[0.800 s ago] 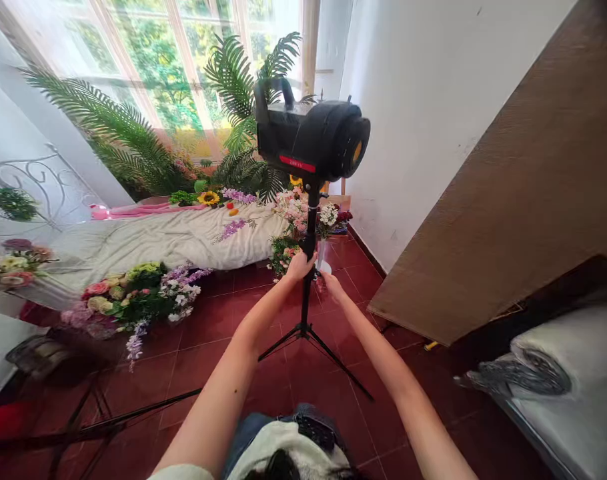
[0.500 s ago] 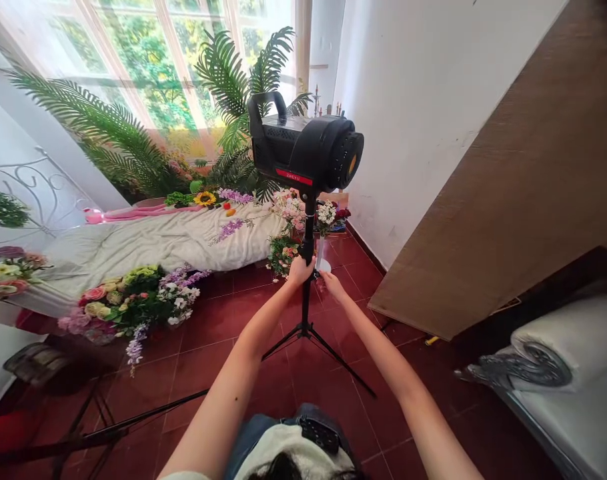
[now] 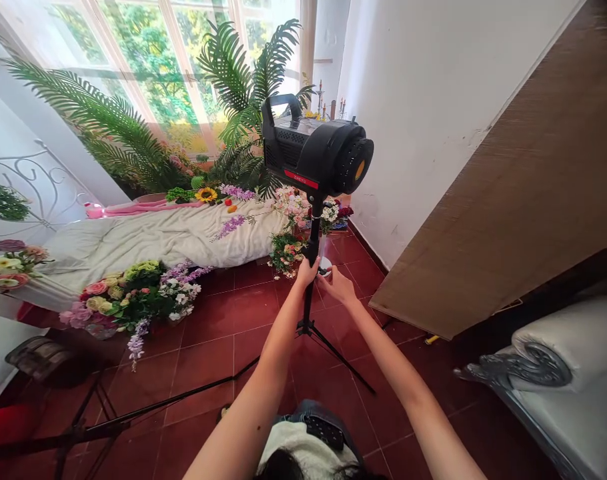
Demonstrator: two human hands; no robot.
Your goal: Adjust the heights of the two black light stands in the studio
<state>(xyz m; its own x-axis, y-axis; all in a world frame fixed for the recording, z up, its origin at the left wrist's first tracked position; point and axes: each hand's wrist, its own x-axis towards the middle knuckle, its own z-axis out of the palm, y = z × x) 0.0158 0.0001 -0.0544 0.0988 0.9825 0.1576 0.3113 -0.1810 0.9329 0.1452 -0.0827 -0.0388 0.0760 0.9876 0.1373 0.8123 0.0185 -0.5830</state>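
Red tiles cover the floor (image 3: 208, 360) in the head view, with a pale wall (image 3: 408, 100) to the right and a bright window (image 3: 153, 73) behind. A black studio light (image 3: 318, 157) sits atop a light stand (image 3: 307, 307), over the floor ahead of the wearer. Left hand (image 3: 308, 270): closed around the stand's pole, below the light. Right hand (image 3: 339, 287): fingers bent and drawn in at a small knob (image 3: 324, 271) beside the pole; whether they pinch it cannot be told.

Beyond stands a bed with a crumpled cream blanket (image 3: 158, 243), bearing a sunflower (image 3: 206, 195) and purple blossoms. A mixed flower arrangement (image 3: 128, 293) lies along its near side; palm fronds (image 3: 233, 73) rise behind. At right, a brown panel (image 3: 503, 180) leans across the wall, near a silver-framed sofa (image 3: 568, 347). Long black legs (image 3: 158, 405) cross the floor at lower left.

The light covers part of the palms, and the pole hides part of the pink flowers. The left forearm blocks part of the stand's base. Panel and sofa are cut off at the right edge. A red item (image 3: 8, 427) at lower left is cropped and unidentifiable.
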